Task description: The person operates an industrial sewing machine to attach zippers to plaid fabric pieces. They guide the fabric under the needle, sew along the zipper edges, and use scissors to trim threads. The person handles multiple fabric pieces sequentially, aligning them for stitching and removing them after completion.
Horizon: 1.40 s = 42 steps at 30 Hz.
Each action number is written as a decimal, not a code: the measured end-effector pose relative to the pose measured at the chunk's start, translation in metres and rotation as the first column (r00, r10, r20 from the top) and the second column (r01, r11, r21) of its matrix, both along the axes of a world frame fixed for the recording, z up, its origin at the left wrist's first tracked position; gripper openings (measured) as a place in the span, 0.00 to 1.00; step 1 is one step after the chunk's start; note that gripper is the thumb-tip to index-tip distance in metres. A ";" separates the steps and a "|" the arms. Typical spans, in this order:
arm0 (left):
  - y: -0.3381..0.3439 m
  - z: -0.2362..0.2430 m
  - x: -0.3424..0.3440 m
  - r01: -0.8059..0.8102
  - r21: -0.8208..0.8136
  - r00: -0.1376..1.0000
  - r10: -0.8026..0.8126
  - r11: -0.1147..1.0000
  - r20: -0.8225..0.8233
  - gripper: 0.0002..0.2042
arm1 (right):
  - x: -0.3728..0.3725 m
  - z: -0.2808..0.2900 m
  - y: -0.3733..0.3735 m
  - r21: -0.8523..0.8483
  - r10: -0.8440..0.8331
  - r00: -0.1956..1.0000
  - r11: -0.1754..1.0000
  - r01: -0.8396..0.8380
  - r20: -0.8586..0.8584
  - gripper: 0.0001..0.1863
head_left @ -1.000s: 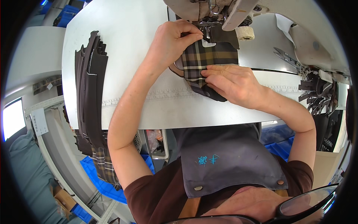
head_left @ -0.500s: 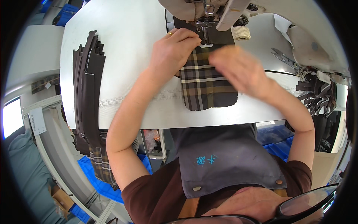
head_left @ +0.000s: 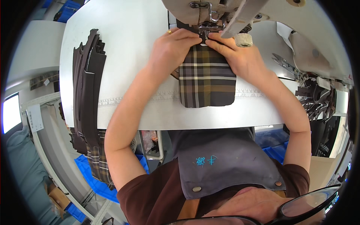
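A plaid fabric piece (head_left: 208, 86) in brown, black and cream, with rounded near corners, lies on the white worktable. Its far end is at the presser foot (head_left: 204, 42) of a sewing machine (head_left: 273, 15). My left hand (head_left: 168, 48) grips the fabric's far left edge, fingers pressed together beside the foot. From the other side, my right hand (head_left: 242, 56) pinches the far right edge, thumb and forefinger close to the foot. The needle tip is too small to make out. Under my left wrist a bit of brown material (head_left: 175, 74) sticks out.
On the left lies a stack of dark brown strips (head_left: 86, 90), with plaid pieces (head_left: 99, 161) hanging over the edge above a blue bin (head_left: 93, 182). Metal scissors (head_left: 284, 64) and a bundle of dark scraps (head_left: 317, 95) are on the right. A printed ruler (head_left: 161, 98) crosses the table.
My right hand has moved away and up from over the fabric's right side to its far edge at the presser foot. The fabric has shifted slightly left and away from me.
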State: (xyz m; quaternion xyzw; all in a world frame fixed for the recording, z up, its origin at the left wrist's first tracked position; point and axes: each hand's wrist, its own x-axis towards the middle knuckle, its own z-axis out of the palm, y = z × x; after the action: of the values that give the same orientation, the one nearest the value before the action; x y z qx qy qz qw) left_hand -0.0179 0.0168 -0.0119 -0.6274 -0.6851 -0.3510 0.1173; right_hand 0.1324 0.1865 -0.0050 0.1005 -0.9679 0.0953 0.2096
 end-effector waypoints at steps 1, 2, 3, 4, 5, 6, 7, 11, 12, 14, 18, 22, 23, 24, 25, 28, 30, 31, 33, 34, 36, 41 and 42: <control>0.003 -0.001 -0.003 -0.012 0.008 1.000 0.012 1.000 0.012 0.13 | -0.004 -0.001 0.003 -0.008 -0.006 1.000 1.000 0.007 0.009 0.23; 0.005 -0.002 -0.004 -0.025 0.015 0.999 0.024 1.000 0.024 0.13 | -0.006 -0.001 0.006 -0.016 -0.013 1.000 1.000 0.013 0.019 0.23; 0.006 -0.002 -0.005 -0.030 0.005 0.999 0.030 1.000 0.022 0.13 | -0.008 -0.003 0.007 -0.015 -0.006 1.000 1.000 0.005 -0.021 0.23; 0.006 -0.002 -0.005 -0.034 -0.007 0.999 0.034 0.999 0.021 0.13 | -0.008 -0.002 0.006 -0.015 -0.011 1.000 1.000 0.011 -0.016 0.23; 0.006 -0.002 -0.005 -0.038 -0.018 0.999 0.038 0.999 0.020 0.13 | -0.007 -0.002 0.006 -0.015 -0.016 1.000 1.000 0.015 -0.011 0.23; 0.005 -0.002 -0.005 -0.041 -0.025 0.999 0.041 0.999 0.020 0.13 | -0.007 -0.002 0.006 -0.015 -0.020 1.000 1.000 0.020 -0.006 0.23; 0.005 -0.002 -0.005 -0.046 -0.029 0.999 0.046 0.999 0.019 0.13 | -0.007 -0.002 0.006 -0.007 -0.016 1.000 1.000 0.016 -0.011 0.23; 0.005 0.000 -0.003 -0.057 -0.028 0.998 0.058 0.998 0.029 0.13 | -0.008 -0.003 0.006 0.012 -0.022 1.000 1.000 0.022 -0.006 0.22; 0.005 0.000 -0.004 -0.061 -0.042 0.998 0.062 0.997 0.027 0.12 | -0.009 -0.003 0.006 0.014 -0.030 1.000 0.999 0.030 0.001 0.22; 0.005 0.000 -0.007 -0.065 -0.068 0.997 0.067 0.996 0.025 0.11 | -0.009 -0.003 0.007 0.006 -0.028 1.000 1.000 0.028 -0.007 0.21; 0.006 0.002 -0.007 -0.069 -0.078 0.997 0.072 0.995 0.029 0.11 | -0.010 -0.005 0.008 0.008 -0.024 0.999 1.000 0.025 -0.021 0.19; 0.005 0.002 -0.005 -0.072 -0.090 0.996 0.076 0.993 0.045 0.12 | -0.011 -0.006 0.011 -0.035 -0.003 0.999 0.999 0.002 -0.042 0.17; 0.005 0.002 -0.005 -0.079 -0.096 0.996 0.083 0.992 0.043 0.12 | -0.011 -0.005 0.011 -0.029 -0.004 0.999 1.000 0.003 -0.043 0.17; 0.006 0.001 -0.006 -0.078 -0.072 0.996 0.080 0.994 0.030 0.12 | -0.011 -0.004 0.011 -0.024 -0.005 0.999 1.000 0.004 -0.043 0.16; 0.006 -0.002 -0.007 -0.076 -0.051 0.997 0.077 0.996 0.021 0.13 | -0.011 -0.004 0.010 -0.019 -0.011 0.999 1.000 0.010 -0.037 0.15; 0.007 -0.002 -0.007 -0.059 -0.028 0.998 0.059 0.998 0.016 0.13 | -0.012 -0.002 0.010 -0.021 -0.018 1.000 1.000 0.018 0.010 0.14; 0.007 -0.001 -0.007 -0.056 -0.032 0.998 0.056 0.998 0.014 0.13 | -0.011 0.001 0.010 -0.042 -0.008 0.997 0.999 0.011 0.077 0.13; 0.007 -0.001 -0.007 -0.055 -0.036 0.998 0.055 0.998 0.009 0.13 | -0.011 0.003 0.010 -0.048 0.012 0.997 0.999 -0.008 0.078 0.13; 0.005 -0.002 -0.006 -0.044 -0.039 0.999 0.044 0.998 0.015 0.13 | -0.011 0.006 0.010 -0.061 0.051 0.996 0.997 -0.046 0.080 0.14; 0.001 -0.002 -0.005 -0.035 -0.039 0.999 0.036 0.999 0.027 0.13 | -0.010 0.005 0.009 -0.060 0.052 0.997 0.997 -0.048 0.057 0.14; 0.002 -0.001 -0.004 -0.030 -0.037 0.999 0.032 0.999 0.043 0.13 | -0.007 0.003 0.007 -0.057 0.054 0.998 0.997 -0.053 0.010 0.15; 0.002 0.002 -0.004 -0.069 -0.032 0.997 0.070 0.997 0.036 0.11 | -0.002 -0.001 0.014 -0.175 0.030 0.999 0.984 -0.022 0.042 0.19; 0.004 0.004 -0.001 -0.163 -0.014 0.982 0.164 0.986 0.089 0.10 | 0.009 0.003 0.016 -0.202 0.004 1.000 0.979 -0.003 0.005 0.21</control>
State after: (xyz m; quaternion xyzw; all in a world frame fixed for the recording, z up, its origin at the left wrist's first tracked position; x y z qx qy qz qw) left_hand -0.0192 0.0205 -0.0084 -0.5529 -0.7401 -0.3658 0.1126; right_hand 0.1412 0.2023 -0.0018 0.0801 -0.9536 0.1938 0.2160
